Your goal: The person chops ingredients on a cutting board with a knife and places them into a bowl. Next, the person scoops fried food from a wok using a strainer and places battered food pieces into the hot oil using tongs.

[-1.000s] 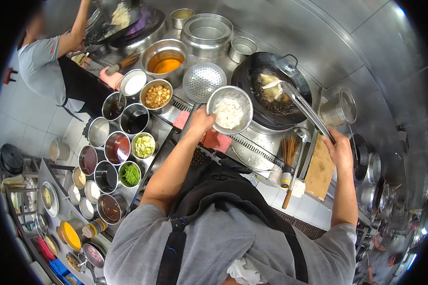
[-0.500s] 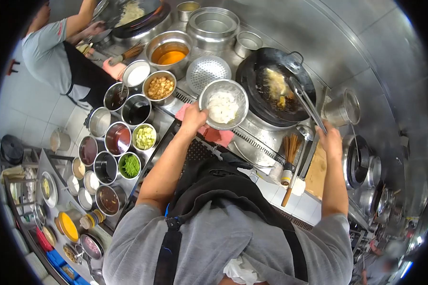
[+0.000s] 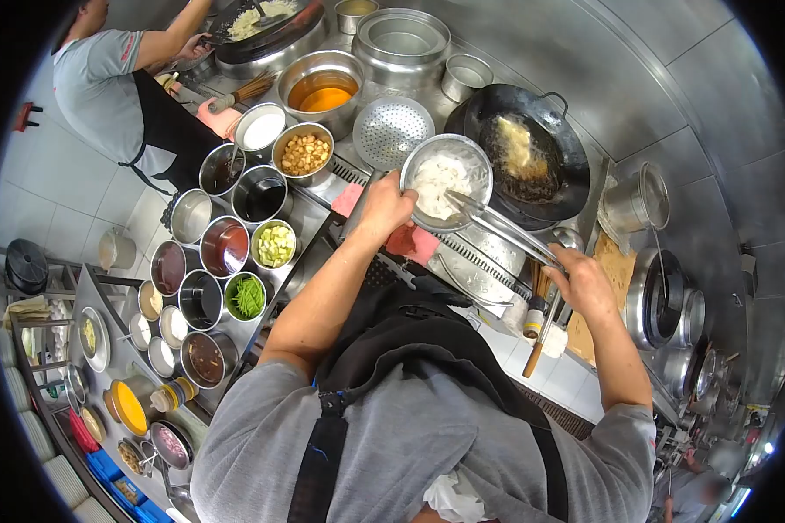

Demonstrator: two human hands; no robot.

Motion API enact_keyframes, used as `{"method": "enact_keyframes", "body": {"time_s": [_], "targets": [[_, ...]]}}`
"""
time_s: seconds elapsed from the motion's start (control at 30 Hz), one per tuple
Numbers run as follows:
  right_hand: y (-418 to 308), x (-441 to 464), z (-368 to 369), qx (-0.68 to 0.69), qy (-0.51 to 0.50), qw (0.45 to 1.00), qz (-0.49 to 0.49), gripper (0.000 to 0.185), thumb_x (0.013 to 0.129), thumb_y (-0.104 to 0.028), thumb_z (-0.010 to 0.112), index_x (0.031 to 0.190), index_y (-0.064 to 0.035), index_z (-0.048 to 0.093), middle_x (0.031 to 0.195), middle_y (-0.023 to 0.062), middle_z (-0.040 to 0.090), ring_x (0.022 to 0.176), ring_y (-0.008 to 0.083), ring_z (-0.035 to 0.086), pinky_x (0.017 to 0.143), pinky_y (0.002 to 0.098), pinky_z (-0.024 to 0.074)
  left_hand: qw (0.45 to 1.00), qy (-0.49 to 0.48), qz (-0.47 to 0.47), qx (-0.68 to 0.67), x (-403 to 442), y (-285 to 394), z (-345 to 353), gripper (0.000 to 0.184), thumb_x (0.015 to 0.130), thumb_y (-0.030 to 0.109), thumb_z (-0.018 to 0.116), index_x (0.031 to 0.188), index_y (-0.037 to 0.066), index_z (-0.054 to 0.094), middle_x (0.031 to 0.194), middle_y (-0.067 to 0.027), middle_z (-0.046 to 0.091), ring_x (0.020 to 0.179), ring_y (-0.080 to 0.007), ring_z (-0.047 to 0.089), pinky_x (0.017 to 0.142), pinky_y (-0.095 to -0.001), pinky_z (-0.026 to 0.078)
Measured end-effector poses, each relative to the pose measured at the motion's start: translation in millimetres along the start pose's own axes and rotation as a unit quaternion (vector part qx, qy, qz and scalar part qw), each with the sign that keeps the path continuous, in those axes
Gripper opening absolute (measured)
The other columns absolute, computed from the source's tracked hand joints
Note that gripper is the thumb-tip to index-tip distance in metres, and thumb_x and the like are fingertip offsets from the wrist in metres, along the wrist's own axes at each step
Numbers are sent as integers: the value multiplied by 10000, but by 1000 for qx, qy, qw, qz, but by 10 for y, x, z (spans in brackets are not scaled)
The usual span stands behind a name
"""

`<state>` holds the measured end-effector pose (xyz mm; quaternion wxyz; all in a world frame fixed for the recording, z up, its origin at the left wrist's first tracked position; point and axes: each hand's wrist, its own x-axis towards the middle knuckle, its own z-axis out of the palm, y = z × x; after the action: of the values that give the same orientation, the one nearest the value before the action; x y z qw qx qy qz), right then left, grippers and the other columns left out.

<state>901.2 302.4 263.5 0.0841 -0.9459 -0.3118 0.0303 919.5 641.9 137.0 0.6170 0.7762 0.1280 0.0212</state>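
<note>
My left hand (image 3: pixel 387 206) grips the rim of a metal bowl (image 3: pixel 485 166) that holds white, batter-coated pieces (image 3: pixel 440 181). Closed around the handles of metal tongs (image 3: pixel 510 228) is my right hand (image 3: pixel 582 281). The tips of the tongs reach into the bowl, at the white pieces; whether they pinch one I cannot tell. Just beyond the bowl sits a black wok (image 3: pixel 576 144) of dark oil, where pale golden pieces (image 3: pixel 519 150) are frying. The bowl overlaps the wok's near left edge in view.
A perforated strainer (image 3: pixel 392 132) and a pot of orange liquid (image 3: pixel 321 87) stand left of the wok. Several containers of sauces and chopped vegetables, including green ones (image 3: pixel 246 297), line the left counter. A bamboo brush (image 3: pixel 539 296) and a wooden-handled ladle (image 3: pixel 534 356) lie right. Another person (image 3: pixel 105 78) works at the upper left.
My right hand has brought the tongs from over the wok down and left into the bowl. The bowl has shifted slightly right in view. The other person's arm has moved.
</note>
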Motion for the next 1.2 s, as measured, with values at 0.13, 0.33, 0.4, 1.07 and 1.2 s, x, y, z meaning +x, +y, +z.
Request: {"method": "enact_keyframes", "body": {"time_s": [0.13,0.33,0.4,1.07,1.2], "targets": [[-28,19,-87,2,-15,1000,23,373,836,-194,684,1150,-12,600,954,192,652,837,399,632,715,461,510,999,12,22,27,8,-72,12,347,799,86,536,1087,-102,577,782,-249,673,538,-284,670,567,-397,548],[34,-54,-294,65,53,995,52,336,822,-129,698,1121,6,630,1008,230,658,877,395,645,735,407,519,1000,14,-15,17,9,-119,-28,345,805,82,534,1095,-98,581,786,-255,672,539,-285,670,572,-399,543],[49,-57,-380,81,70,991,81,349,823,-121,696,1138,10,624,1000,235,660,876,387,648,742,393,512,999,9,-26,23,66,-214,-35,373,807,69,526,1142,-91,565,836,-236,676,549,-261,669,519,-364,545],[680,407,85,20,115,982,150,388,851,-228,671,1152,6,600,1028,254,646,952,413,621,804,468,493,999,41,-24,26,-184,-27,-214,380,794,62,509,1135,-95,571,801,-220,679,525,-251,665,513,-354,544],[177,189,-214,46,120,991,45,376,834,-178,690,1148,9,599,1011,235,650,896,412,635,759,450,510,998,60,-13,30,-219,38,-269,340,808,64,502,1090,-118,563,771,-235,669,526,-264,664,513,-363,540]]}}
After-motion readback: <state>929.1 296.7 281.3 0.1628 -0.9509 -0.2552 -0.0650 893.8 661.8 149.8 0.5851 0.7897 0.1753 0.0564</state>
